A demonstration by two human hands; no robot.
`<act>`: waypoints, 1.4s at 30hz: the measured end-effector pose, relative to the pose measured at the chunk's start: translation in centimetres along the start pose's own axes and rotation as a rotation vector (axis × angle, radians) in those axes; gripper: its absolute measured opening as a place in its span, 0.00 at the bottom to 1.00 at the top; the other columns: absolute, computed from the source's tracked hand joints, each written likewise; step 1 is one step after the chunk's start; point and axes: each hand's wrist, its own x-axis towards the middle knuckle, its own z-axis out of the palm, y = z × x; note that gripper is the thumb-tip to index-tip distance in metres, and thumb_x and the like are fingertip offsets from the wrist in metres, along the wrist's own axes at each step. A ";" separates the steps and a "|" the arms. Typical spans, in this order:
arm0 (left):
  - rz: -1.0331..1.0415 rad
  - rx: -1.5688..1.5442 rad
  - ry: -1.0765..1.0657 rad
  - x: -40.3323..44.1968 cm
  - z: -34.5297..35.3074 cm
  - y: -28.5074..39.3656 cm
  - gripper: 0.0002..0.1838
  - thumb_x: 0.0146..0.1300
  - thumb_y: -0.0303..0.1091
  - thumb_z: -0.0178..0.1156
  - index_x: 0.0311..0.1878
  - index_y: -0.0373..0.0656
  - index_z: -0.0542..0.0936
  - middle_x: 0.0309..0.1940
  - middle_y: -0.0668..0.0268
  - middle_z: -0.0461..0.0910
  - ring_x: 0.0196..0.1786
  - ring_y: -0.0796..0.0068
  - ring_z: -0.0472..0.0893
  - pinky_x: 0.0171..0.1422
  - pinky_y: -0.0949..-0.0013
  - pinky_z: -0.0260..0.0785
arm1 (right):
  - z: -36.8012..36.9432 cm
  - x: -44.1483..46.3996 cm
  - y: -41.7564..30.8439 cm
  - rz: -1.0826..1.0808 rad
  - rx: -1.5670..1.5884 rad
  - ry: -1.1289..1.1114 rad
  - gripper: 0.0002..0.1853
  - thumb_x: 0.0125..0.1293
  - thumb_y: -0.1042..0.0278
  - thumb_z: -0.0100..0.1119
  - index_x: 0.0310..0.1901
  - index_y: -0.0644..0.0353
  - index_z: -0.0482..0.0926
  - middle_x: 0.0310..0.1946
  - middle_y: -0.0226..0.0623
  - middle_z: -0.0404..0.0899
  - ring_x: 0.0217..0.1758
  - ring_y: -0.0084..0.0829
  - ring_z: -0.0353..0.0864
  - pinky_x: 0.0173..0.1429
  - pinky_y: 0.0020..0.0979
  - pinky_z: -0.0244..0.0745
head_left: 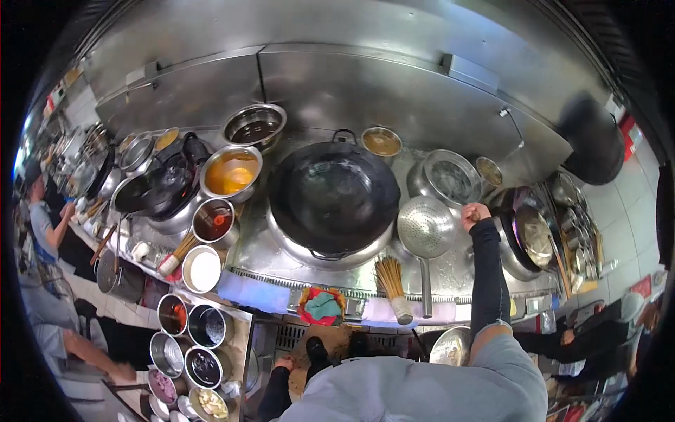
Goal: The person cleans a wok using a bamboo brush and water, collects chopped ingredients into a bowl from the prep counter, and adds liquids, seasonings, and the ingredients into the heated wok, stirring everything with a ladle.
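My right hand (475, 213) reaches forward with its fingers closed, at the near right edge of a metal pot (452, 176) of water. What it grips is hidden. A perforated strainer (425, 226) lies just left of this hand, its handle pointing toward me. Further left, a large black wok (334, 193) rests on the burner, looking wet and holding no food. My left hand (285, 362) hangs low beside my body with its fingers curled. It is small in view, and I see nothing in it.
A bamboo brush (392, 288) and folded cloths (322, 307) lie along the stove's front edge. Left stand a pot of orange liquid (231, 171) and several seasoning pots (204, 366). More woks (532, 235) stand right. Other people (49, 218) are at both sides.
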 end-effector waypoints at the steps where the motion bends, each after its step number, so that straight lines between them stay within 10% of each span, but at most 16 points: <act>1: 0.052 -0.070 0.029 0.1 0.0 -0.1 0.17 0.53 0.40 0.53 0.44 0.42 0.76 0.41 0.54 0.77 0.46 0.60 0.76 0.52 0.65 0.66 | 0.9 0.3 0.2 -0.005 0.015 -0.026 0.08 0.55 0.75 0.41 0.19 0.56 0.61 0.12 0.24 0.61 0.14 0.19 0.64 0.20 0.21 0.65; 13: -0.177 -0.306 0.037 -10.9 -0.3 1.5 0.09 0.51 0.28 0.52 0.35 0.35 0.75 0.29 0.60 0.77 0.25 0.66 0.77 0.31 0.65 0.72 | 20.3 9.7 5.5 -0.064 -0.068 -0.276 0.08 0.49 0.82 0.45 0.18 0.62 0.60 0.16 0.34 0.60 0.19 0.29 0.62 0.23 0.25 0.66; 19: -0.191 -0.272 -0.025 -8.7 -0.7 -1.1 0.13 0.58 0.34 0.46 0.43 0.39 0.73 0.39 0.58 0.77 0.34 0.66 0.79 0.32 0.65 0.69 | 24.6 11.3 9.5 0.166 -0.330 -0.282 0.07 0.57 0.75 0.44 0.24 0.62 0.59 0.17 0.32 0.61 0.17 0.26 0.63 0.20 0.22 0.64; 23: -0.118 -0.430 -0.012 -6.9 -1.1 -2.1 0.12 0.58 0.34 0.47 0.42 0.39 0.74 0.38 0.59 0.77 0.31 0.67 0.79 0.28 0.67 0.68 | 17.7 8.5 9.5 -0.108 -0.980 -0.232 0.05 0.59 0.71 0.44 0.27 0.61 0.63 0.14 0.31 0.62 0.14 0.24 0.63 0.16 0.24 0.61; 27: -0.137 -0.446 -0.023 -8.4 -2.0 -0.1 0.10 0.53 0.31 0.50 0.36 0.35 0.74 0.29 0.59 0.77 0.25 0.67 0.77 0.25 0.68 0.69 | 7.7 4.8 6.2 -0.568 -1.547 0.276 0.09 0.56 0.71 0.45 0.38 0.64 0.68 0.22 0.42 0.72 0.23 0.36 0.73 0.25 0.34 0.68; 29: -0.134 -0.360 -0.087 -9.3 -2.4 0.3 0.11 0.50 0.26 0.52 0.37 0.30 0.71 0.27 0.56 0.75 0.26 0.64 0.77 0.31 0.64 0.74 | 3.3 3.3 3.6 -0.924 -2.360 0.651 0.16 0.54 0.69 0.47 0.45 0.63 0.69 0.32 0.49 0.76 0.37 0.48 0.76 0.38 0.41 0.71; 31: 0.017 -0.067 -0.084 -9.2 -2.7 -0.5 0.10 0.57 0.32 0.48 0.41 0.45 0.74 0.30 0.63 0.77 0.28 0.69 0.78 0.25 0.63 0.64 | 0.5 1.6 2.7 -0.773 -2.302 0.791 0.18 0.53 0.69 0.48 0.46 0.62 0.68 0.36 0.51 0.75 0.42 0.49 0.73 0.44 0.41 0.69; 34: -0.186 -0.518 0.034 -7.9 -2.8 -0.7 0.08 0.52 0.21 0.48 0.36 0.33 0.71 0.29 0.56 0.76 0.29 0.65 0.77 0.29 0.62 0.74 | -4.1 1.1 1.0 -0.653 -2.177 0.953 0.17 0.49 0.67 0.49 0.43 0.60 0.72 0.41 0.51 0.75 0.44 0.46 0.75 0.47 0.37 0.70; 35: -0.149 -0.320 0.052 -8.3 -2.6 0.1 0.08 0.51 0.19 0.46 0.36 0.34 0.69 0.30 0.55 0.76 0.31 0.63 0.78 0.28 0.61 0.74 | -6.4 2.3 -0.8 -0.463 -2.404 0.602 0.09 0.50 0.70 0.46 0.34 0.63 0.71 0.31 0.48 0.74 0.34 0.41 0.75 0.37 0.36 0.70; 37: -0.033 -0.248 -0.063 -5.3 -2.8 -2.3 0.09 0.51 0.20 0.46 0.37 0.35 0.70 0.30 0.56 0.76 0.30 0.64 0.78 0.26 0.62 0.73 | -7.0 1.5 -2.5 -0.278 -1.572 0.193 0.05 0.50 0.74 0.43 0.21 0.62 0.66 0.16 0.38 0.68 0.19 0.32 0.70 0.22 0.30 0.66; 38: 0.073 -0.199 -0.152 -4.5 -3.0 -3.1 0.09 0.51 0.20 0.45 0.37 0.36 0.70 0.30 0.56 0.77 0.29 0.64 0.78 0.24 0.63 0.72 | -5.5 0.8 -1.4 -0.268 -0.577 0.130 0.06 0.50 0.74 0.43 0.18 0.59 0.63 0.11 0.32 0.63 0.13 0.26 0.65 0.17 0.25 0.62; 42: -0.113 -0.401 0.046 -7.7 -2.4 1.5 0.09 0.51 0.22 0.45 0.37 0.38 0.72 0.31 0.57 0.77 0.26 0.65 0.78 0.21 0.66 0.68 | 1.3 -0.2 -0.8 -0.097 0.190 -0.123 0.05 0.48 0.78 0.44 0.19 0.59 0.61 0.15 0.29 0.63 0.17 0.24 0.65 0.20 0.23 0.64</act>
